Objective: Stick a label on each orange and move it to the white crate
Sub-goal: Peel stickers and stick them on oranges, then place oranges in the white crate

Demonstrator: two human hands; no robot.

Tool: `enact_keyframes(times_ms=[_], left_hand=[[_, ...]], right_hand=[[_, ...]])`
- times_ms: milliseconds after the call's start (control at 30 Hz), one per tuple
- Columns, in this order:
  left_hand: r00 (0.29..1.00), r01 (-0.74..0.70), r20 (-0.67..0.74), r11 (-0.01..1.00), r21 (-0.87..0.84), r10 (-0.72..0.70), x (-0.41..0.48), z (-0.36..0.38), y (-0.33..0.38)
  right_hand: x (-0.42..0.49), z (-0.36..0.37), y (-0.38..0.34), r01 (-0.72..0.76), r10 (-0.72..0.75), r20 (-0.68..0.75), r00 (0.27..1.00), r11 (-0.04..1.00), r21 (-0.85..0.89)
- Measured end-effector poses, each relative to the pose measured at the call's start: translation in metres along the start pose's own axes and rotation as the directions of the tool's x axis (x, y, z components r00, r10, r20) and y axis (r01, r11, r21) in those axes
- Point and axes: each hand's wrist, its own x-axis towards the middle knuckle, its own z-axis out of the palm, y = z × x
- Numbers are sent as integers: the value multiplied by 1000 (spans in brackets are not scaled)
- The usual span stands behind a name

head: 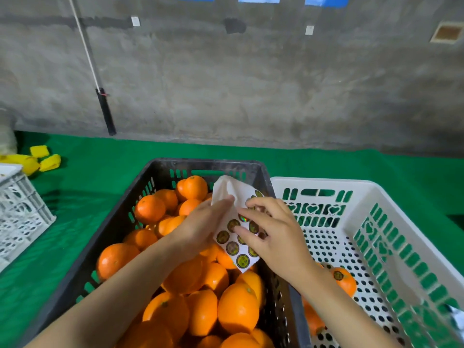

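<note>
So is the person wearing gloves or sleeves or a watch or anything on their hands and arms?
No. The left hand and right hand are bare, with no gloves or rings. The left forearm and right forearm are bare too: no sleeve, watch or bracelet shows up to the picture's edge.

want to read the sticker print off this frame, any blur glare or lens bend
Head view: the label sheet is soft, its print unreadable; one sticker throws a rainbow glint; the wide lens stretches the white crate toward the corner; light is even, shadows among the oranges soft.
</note>
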Motion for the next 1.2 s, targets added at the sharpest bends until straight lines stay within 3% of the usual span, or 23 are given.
enact_keyframes(times_ms=[100, 233, 367, 533, 700, 800, 867, 967, 1100, 1200], left_hand=[[995, 3, -101, 997, -71, -10, 4, -3, -3], [996, -1, -91, 985, -173, -15, 5, -16, -2], [997, -48, -68, 968, -246, 32, 8, -23, -3], [998, -42, 36, 990, -135, 48, 5, -21, -3], [999, 4, 45, 995, -103, 0, 0, -19, -1], [997, 2, -74, 970, -244, -20, 2, -19, 2], [1000, -20, -1, 943, -331, 21, 4, -19, 5], [994, -26, 101, 987, -160, 43, 4, -9, 1], [992, -119, -26, 993, 14, 120, -2, 1, -8], [968, -196, -137, 975, 106, 210, -6, -7, 0]], right_hand=[[0, 2, 4, -39, 37, -44, 998, 998, -39], [-1, 4, 4, -145, 147, -86, 985, 989, 37], [0, -2, -1, -196, 195, 11, 981, 979, 62], [1, -6, -8, -121, 126, 205, 971, 992, -38], [3, -6, -14, -118, 131, 126, 983, 987, -105], [3, -12, -16, -118, 134, 95, 986, 981, -152], [4, -14, -13, -206, 217, 69, 974, 969, -135], [2, -15, -11, -262, 270, 45, 962, 956, -134], [9, -3, -24, -117, 157, 132, 979, 955, -271], [23, -2, -29, -153, 190, 271, 944, 977, -152]])
